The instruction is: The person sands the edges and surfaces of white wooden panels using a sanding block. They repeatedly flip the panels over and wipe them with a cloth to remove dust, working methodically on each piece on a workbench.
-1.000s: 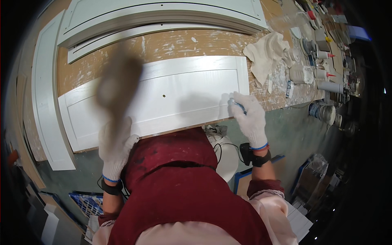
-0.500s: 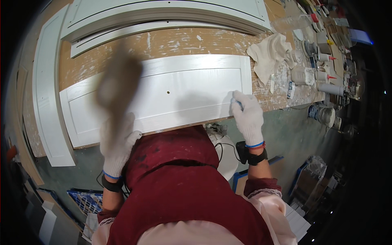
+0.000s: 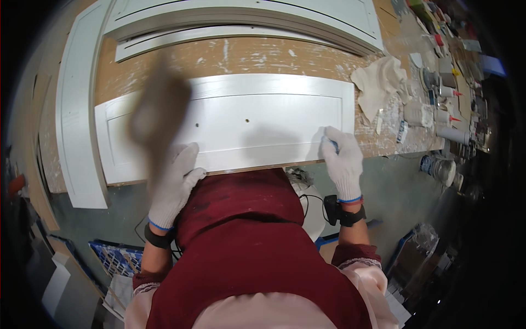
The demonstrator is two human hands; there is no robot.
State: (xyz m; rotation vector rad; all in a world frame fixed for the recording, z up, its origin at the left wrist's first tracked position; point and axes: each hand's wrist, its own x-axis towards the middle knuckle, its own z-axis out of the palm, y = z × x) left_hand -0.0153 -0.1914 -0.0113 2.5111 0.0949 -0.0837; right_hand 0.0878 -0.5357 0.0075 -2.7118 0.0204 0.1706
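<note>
A blurred brown shape [image 3: 160, 112] blocks part of my view; stacked boards [image 3: 241, 15] lie beyond, a cloth [image 3: 379, 85] rightward. The white panel [image 3: 290, 113] lies on the bench [image 3: 219, 57], long axis left-right; my left hand [image 3: 178, 178] rests unclenched at its near edge, my right hand [image 3: 344, 160] grasps a blue thing [image 3: 333, 144].

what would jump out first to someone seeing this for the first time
Probably the long white panel lying across the paint-marked bench, with the gloved left hand and right hand at its near edge. A large, blurred brown shape crosses the panel's left part, too unclear to identify. Below, the wearer's dark red garment fills the lower middle.
</note>
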